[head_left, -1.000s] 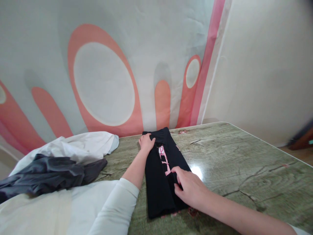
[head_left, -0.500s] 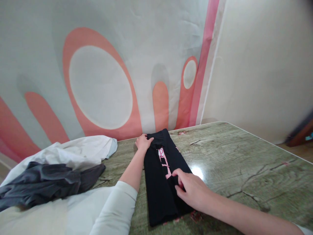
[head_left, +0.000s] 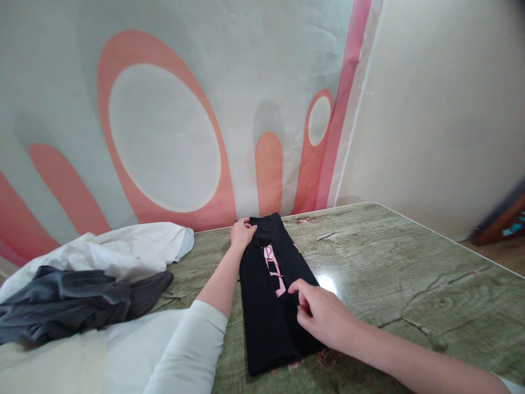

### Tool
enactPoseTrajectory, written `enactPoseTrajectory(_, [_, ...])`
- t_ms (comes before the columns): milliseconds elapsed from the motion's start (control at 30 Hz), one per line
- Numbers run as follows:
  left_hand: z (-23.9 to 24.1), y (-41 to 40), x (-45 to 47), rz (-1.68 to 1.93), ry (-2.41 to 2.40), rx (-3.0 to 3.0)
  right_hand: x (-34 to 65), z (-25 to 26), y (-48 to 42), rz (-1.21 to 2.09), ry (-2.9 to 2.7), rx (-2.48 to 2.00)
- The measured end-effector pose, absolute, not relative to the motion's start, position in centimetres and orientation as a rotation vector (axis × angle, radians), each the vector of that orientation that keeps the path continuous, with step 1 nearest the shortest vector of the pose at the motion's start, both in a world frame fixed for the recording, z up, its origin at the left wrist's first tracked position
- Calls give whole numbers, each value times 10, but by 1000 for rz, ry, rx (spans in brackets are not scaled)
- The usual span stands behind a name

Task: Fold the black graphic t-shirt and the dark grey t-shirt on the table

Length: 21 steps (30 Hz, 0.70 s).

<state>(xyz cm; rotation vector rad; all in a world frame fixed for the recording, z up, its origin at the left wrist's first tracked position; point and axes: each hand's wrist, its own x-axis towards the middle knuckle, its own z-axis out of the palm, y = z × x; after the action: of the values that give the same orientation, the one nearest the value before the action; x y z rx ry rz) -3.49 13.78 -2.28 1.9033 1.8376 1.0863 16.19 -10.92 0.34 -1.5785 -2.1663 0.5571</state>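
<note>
A black T-shirt [head_left: 266, 323] with pink lettering lies folded into a long strip on the table, both sides turned in over the print. At its far left corner, my left hand [head_left: 243, 234] is closed, thumb and fingers pinching the cloth. My right hand [head_left: 322, 313] rests over the right side near the front, with curled index finger and thumb gripping the folded layer beside the lettering. Part of the shirt's right edge is hidden beneath that hand.
Left of the shirt lie a rumpled dark grey garment [head_left: 74, 298] and a white garment [head_left: 135, 243]. The wood-patterned table [head_left: 381, 262] meets a wall with a pink and grey printed covering [head_left: 241, 82] at the back. A dark brown object [head_left: 502, 219] stands beyond the right edge.
The camera view has shifted slightly. My left hand has its fingers drawn closer together on the shirt's far corner; my right hand keeps nearly the same place.
</note>
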Motion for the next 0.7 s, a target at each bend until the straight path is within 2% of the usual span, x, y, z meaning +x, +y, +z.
enactPoseTrajectory(233, [-27,146,-34,1299,1698,1732,163,5,-111,507,-2133,-1559])
enactPoseTrajectory(700, [-40,147,-33,1407,1538,1419,160,2,-109,589,-2074,-1435])
